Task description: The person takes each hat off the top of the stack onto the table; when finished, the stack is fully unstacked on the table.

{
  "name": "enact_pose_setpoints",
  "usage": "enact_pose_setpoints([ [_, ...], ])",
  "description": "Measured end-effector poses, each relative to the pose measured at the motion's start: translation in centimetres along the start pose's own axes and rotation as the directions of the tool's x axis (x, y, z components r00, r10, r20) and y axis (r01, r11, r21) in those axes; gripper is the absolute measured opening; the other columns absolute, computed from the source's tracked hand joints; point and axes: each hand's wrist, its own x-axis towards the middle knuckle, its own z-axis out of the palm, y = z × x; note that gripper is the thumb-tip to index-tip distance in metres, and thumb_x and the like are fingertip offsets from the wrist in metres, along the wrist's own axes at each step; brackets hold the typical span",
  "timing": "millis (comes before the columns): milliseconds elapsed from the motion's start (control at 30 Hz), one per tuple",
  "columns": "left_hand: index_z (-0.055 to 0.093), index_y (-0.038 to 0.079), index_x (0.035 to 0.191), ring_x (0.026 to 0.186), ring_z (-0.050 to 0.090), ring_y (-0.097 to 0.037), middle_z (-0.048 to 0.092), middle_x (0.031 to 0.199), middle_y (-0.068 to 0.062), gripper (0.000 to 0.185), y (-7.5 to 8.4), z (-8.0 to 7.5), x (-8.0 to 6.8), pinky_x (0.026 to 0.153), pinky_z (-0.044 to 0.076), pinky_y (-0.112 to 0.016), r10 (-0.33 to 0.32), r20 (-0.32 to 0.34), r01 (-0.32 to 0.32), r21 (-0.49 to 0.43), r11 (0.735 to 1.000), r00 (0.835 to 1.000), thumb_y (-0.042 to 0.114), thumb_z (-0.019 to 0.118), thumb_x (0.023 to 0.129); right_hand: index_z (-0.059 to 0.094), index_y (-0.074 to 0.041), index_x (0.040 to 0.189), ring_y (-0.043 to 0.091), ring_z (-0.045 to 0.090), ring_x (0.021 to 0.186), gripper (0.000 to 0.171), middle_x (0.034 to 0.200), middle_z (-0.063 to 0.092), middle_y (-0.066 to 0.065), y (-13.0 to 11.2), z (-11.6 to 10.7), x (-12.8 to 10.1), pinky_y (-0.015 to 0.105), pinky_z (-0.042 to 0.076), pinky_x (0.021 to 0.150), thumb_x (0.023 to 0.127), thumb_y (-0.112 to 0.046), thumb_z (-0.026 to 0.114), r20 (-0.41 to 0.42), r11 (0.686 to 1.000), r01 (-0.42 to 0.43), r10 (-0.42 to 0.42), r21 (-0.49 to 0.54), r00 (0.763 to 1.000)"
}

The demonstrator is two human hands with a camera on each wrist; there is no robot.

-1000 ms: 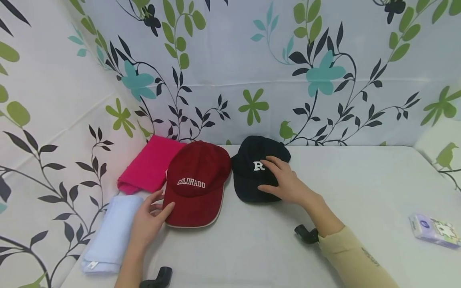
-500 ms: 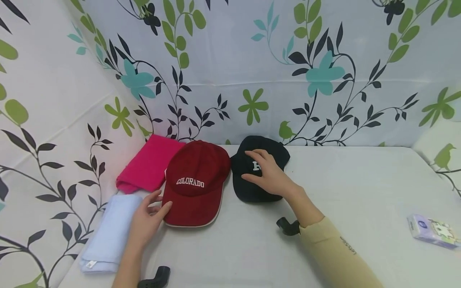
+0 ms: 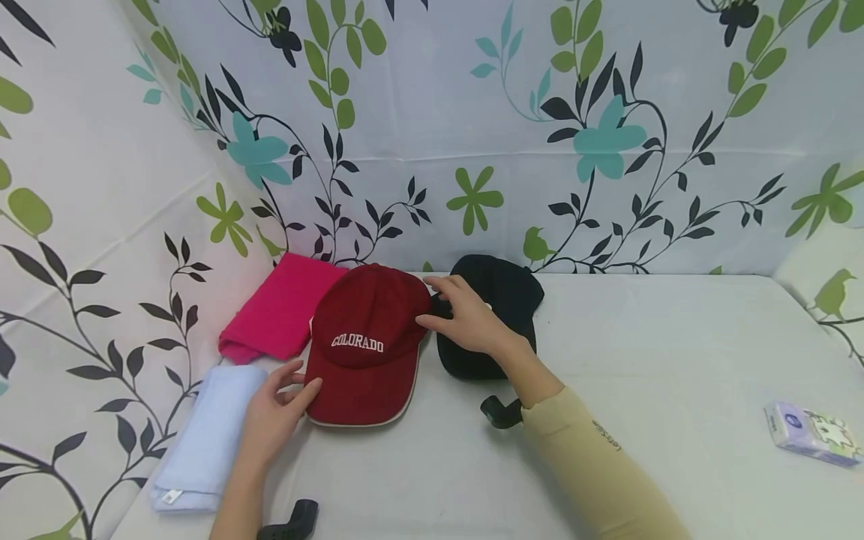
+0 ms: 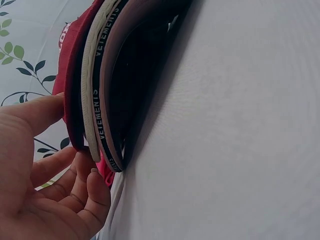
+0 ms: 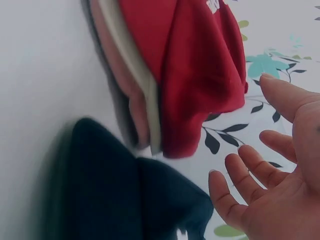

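A person is sitting at a white desk (image 3: 675,360) hung round with leaf-printed cloth, working with both bare hands. The left hand (image 3: 273,412) is lying at the front left corner of the red cap (image 3: 370,341), the one stitched COLORADO, with its thumb resting on top of the brim edge and the fingers relaxed alongside. The left wrist view is showing the same: the thumb (image 4: 37,112) is lying over the brim, the other fingers are loosely curled just under its rim, and the grip is not closing on it. The red cap is sitting flat on the desk, brim toward the person, between the pink cloth (image 3: 280,307) and the black cap (image 3: 496,315).

The right hand (image 3: 466,319) is hovering over the near left part of the black cap, fingers spread and straight, the fingertips reaching across to the crown of the red cap. In the right wrist view the palm is open and the fingers (image 5: 245,185) are standing apart, holding nothing. Whether they are actually touching the red crown I cannot tell.

A folded pale blue towel (image 3: 205,435) is lying just left of the left hand. A small packet of tissues (image 3: 813,431) is lying well apart, near the right edge.
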Motion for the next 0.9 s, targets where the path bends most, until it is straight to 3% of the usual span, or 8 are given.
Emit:
enact_pose_setpoints([
  [233, 0.042, 0.010, 0.152, 0.112, 0.059, -0.030, 0.056, 0.133, -0.017, 0.070, 0.0, -0.1, -0.1, 0.076, 0.051, -0.021, -0.013, 0.004, 0.013, -0.001, 1.000, 1.000, 0.043, 0.068, 0.096, 0.046, -0.010, 0.150, 0.030, 0.051, 0.125, 0.063, 0.141, 0.047, 0.012, -0.5, 1.2, 1.1, 0.042, 0.055, 0.091, 0.095, -0.025, 0.073, -0.020, 0.999, 0.010, -0.009, 0.036, 1.000],
  [533, 0.043, 0.010, 0.151, 0.110, 0.061, -0.029, 0.057, 0.130, -0.017, 0.069, 0.1, -0.1, 0.0, 0.075, 0.051, -0.020, -0.016, -0.003, 0.016, -0.011, 1.000, 1.000, 0.042, 0.069, 0.096, 0.047, -0.005, 0.148, 0.024, 0.057, 0.112, 0.060, 0.126, 0.058, 0.012, -1.1, 2.2, 2.1, 0.035, 0.053, 0.091, 0.095, -0.021, 0.072, -0.041, 0.995, -0.010, 0.014, 0.095, 0.999],
  [900, 0.041, 0.010, 0.153, 0.114, 0.061, -0.029, 0.056, 0.130, -0.017, 0.071, -0.1, -0.3, 0.1, 0.077, 0.050, -0.018, -0.019, 0.015, 0.020, -0.046, 0.999, 1.000, 0.040, 0.070, 0.096, 0.051, -0.004, 0.145, 0.023, 0.057, 0.106, 0.056, 0.119, 0.060, 0.011, -0.9, 3.1, 3.0, 0.032, 0.055, 0.085, 0.096, -0.022, 0.071, -0.057, 0.995, -0.056, 0.061, 0.080, 0.997],
])
